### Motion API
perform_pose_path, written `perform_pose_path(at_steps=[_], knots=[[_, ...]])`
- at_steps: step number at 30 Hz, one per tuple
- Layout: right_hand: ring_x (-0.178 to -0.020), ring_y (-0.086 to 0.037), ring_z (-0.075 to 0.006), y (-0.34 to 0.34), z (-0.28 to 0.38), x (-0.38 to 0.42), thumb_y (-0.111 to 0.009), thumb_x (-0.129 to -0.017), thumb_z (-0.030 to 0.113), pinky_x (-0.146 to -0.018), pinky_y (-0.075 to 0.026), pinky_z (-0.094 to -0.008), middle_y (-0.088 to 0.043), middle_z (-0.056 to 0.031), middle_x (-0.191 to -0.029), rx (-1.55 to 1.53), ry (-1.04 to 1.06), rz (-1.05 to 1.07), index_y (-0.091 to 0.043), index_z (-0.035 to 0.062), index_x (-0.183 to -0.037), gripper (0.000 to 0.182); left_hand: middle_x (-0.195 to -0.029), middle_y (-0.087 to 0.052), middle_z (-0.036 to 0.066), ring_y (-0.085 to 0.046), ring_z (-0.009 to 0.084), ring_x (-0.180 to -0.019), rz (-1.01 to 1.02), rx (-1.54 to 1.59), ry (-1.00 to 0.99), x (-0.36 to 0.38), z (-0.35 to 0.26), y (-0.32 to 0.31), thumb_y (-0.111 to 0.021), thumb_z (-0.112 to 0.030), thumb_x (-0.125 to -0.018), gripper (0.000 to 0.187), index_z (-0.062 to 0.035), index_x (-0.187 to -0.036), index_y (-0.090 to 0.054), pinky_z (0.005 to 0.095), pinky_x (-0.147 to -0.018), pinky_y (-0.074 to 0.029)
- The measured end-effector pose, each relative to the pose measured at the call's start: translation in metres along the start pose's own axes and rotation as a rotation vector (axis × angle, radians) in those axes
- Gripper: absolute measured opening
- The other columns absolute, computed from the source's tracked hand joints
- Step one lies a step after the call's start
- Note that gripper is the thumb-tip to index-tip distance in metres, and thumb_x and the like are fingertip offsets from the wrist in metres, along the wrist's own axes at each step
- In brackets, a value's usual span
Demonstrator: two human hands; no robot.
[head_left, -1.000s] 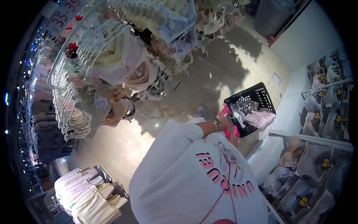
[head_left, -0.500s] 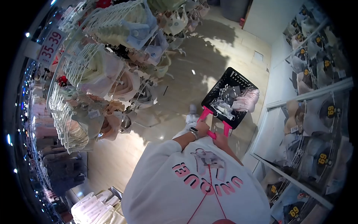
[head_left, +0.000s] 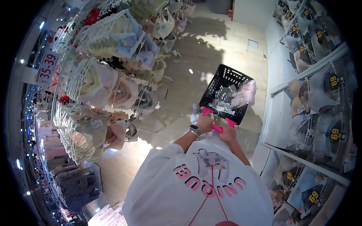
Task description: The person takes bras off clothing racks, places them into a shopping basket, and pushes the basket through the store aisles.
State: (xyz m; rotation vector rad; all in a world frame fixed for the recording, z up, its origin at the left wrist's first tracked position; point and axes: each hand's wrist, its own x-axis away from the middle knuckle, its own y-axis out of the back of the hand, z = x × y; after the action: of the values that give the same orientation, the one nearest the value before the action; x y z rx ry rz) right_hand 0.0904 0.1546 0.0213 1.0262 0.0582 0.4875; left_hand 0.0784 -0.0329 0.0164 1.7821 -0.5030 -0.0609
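Observation:
A black perforated shopping basket (head_left: pixel 209 89) stands ahead of my body, tilted in the view, with its pink handle (head_left: pixel 217 128) toward me. My left hand (head_left: pixel 204 123) is closed around the left part of the handle; a dark-faced watch sits on that wrist. On the right part of the same handle, my right hand (head_left: pixel 227 134) is closed too. Inside the basket lie a folded pale pink garment (head_left: pixel 244 94), partly over the right rim, and white and grey lingerie pieces (head_left: pixel 223 104).
Hanging rails of pastel bras (head_left: pixel 96 81) line the left, beside a "35-39" sign (head_left: pixel 48 67). A white wall display (head_left: pixel 333 107) of bras with "69" tags runs along the right. Tiled floor (head_left: pixel 181 88) stretches between them. A grey bin (head_left: pixel 220 6) stands at the far end.
The view has turned and shifted slightly, so the racks and wall display sit differently in it. The basket appears slightly higher and further left. Both hands keep their hold on the handle.

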Motion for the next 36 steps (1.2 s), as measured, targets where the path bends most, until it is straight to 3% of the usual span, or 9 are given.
perform_pose_path(at_steps=[6, 9, 13, 18, 21, 24, 27, 33, 36], knots=[[-0.064, -0.062, -0.0333, 0.029, 0.002, -0.014, -0.064, -0.066, 0.023, -0.058, -0.049, -0.0447, -0.062, -0.0143, -0.067, 0.016, 0.108, -0.117, -0.064, 0.0117, -0.08, 0.019, -0.067, -0.063, 0.007, -0.063, 0.0272, -0.068, -0.159, -0.029, -0.032, -0.014, 0.005, 0.016, -0.066, -0.028, -0.063, 0.014, -0.0157, -0.067, -0.063, 0.0406, -0.063, -0.043], [-0.063, -0.062, -0.0335, 0.038, -0.005, -0.032, -0.066, -0.064, 0.021, -0.058, -0.048, -0.0437, -0.062, -0.0154, -0.067, 0.003, 0.132, -0.162, -0.065, 0.0116, -0.083, 0.021, -0.062, -0.062, 0.007, -0.063, 0.0269, -0.062, -0.117, 0.007, -0.001, -0.025, -0.001, 0.046, -0.067, -0.031, -0.062, 0.016, -0.0157, -0.067, -0.064, 0.0394, -0.063, -0.042], [-0.063, -0.061, -0.0355, 0.039, 0.002, -0.025, -0.066, -0.065, 0.023, -0.059, -0.047, -0.0462, -0.061, -0.0164, -0.066, -0.028, 0.118, -0.117, -0.063, 0.0099, -0.08, 0.021, -0.059, -0.061, 0.008, -0.063, 0.0267, -0.06, -0.016, -0.017, -0.006, -0.022, 0.002, 0.037, -0.067, -0.032, -0.064, 0.019, -0.0135, -0.065, -0.064, 0.0396, -0.063, -0.042], [-0.062, -0.062, -0.0341, 0.044, 0.009, -0.034, -0.068, -0.065, 0.022, -0.057, -0.048, -0.0453, -0.062, -0.0152, -0.064, 0.02, 0.058, -0.174, -0.063, 0.0125, -0.081, 0.019, -0.06, -0.06, 0.006, -0.062, 0.0249, -0.061, -0.031, -0.011, -0.006, -0.026, -0.001, 0.057, -0.068, -0.03, -0.065, 0.017, -0.0134, -0.067, -0.063, 0.0388, -0.067, -0.041], [-0.062, -0.062, -0.0336, 0.049, 0.004, -0.045, -0.068, -0.065, 0.022, -0.058, -0.048, -0.0448, -0.062, -0.0145, -0.064, 0.059, 0.041, -0.153, -0.064, 0.013, -0.083, 0.02, -0.064, -0.062, 0.006, -0.063, 0.0236, -0.065, -0.033, 0.003, -0.037, -0.038, 0.004, 0.063, -0.066, -0.021, -0.066, 0.009, -0.0124, -0.065, -0.065, 0.038, -0.063, -0.045], [-0.062, -0.062, -0.0337, 0.053, -0.005, -0.059, -0.068, -0.065, 0.022, -0.058, -0.048, -0.0447, -0.062, -0.0146, -0.065, 0.063, 0.04, -0.159, -0.065, 0.0133, -0.085, 0.022, -0.06, -0.06, 0.006, -0.062, 0.0239, -0.062, -0.043, 0.005, -0.036, -0.057, 0.01, 0.058, -0.068, -0.026, -0.065, 0.013, -0.014, -0.067, -0.062, 0.0383, -0.068, -0.04], [-0.059, -0.062, -0.0318, 0.057, -0.007, -0.074, -0.069, -0.065, 0.021, -0.056, -0.048, -0.0441, -0.061, -0.0126, -0.061, 0.098, 0.049, -0.214, -0.063, 0.0129, -0.077, 0.016, -0.062, -0.062, 0.007, -0.063, 0.0257, -0.061, -0.149, 0.028, -0.153, -0.068, 0.017, 0.074, -0.065, -0.02, -0.066, 0.009, -0.0106, -0.063, -0.065, 0.0398, -0.057, -0.046], [-0.059, -0.061, -0.0325, 0.075, -0.022, -0.115, -0.068, -0.063, 0.021, -0.055, -0.048, -0.0442, -0.06, -0.0134, -0.061, 0.156, 0.058, -0.189, -0.062, 0.0125, -0.076, 0.017, -0.063, -0.064, 0.009, -0.064, 0.0258, -0.057, -0.042, 0.064, -0.142, -0.124, 0.037, 0.064, -0.063, -0.019, -0.067, 0.01, -0.0108, -0.064, -0.066, 0.0404, -0.052, -0.046], [-0.059, -0.06, -0.035, 0.084, -0.035, -0.137, -0.071, -0.063, 0.021, -0.055, -0.046, -0.0457, -0.059, -0.0144, -0.062, 0.074, 0.063, -0.193, -0.061, 0.0101, -0.076, 0.02, -0.063, -0.064, 0.009, -0.065, 0.0254, -0.06, -0.119, 0.082, -0.125, -0.161, 0.042, 0.038, -0.063, -0.02, -0.068, 0.011, -0.0111, -0.064, -0.067, 0.04, -0.053, -0.047]])
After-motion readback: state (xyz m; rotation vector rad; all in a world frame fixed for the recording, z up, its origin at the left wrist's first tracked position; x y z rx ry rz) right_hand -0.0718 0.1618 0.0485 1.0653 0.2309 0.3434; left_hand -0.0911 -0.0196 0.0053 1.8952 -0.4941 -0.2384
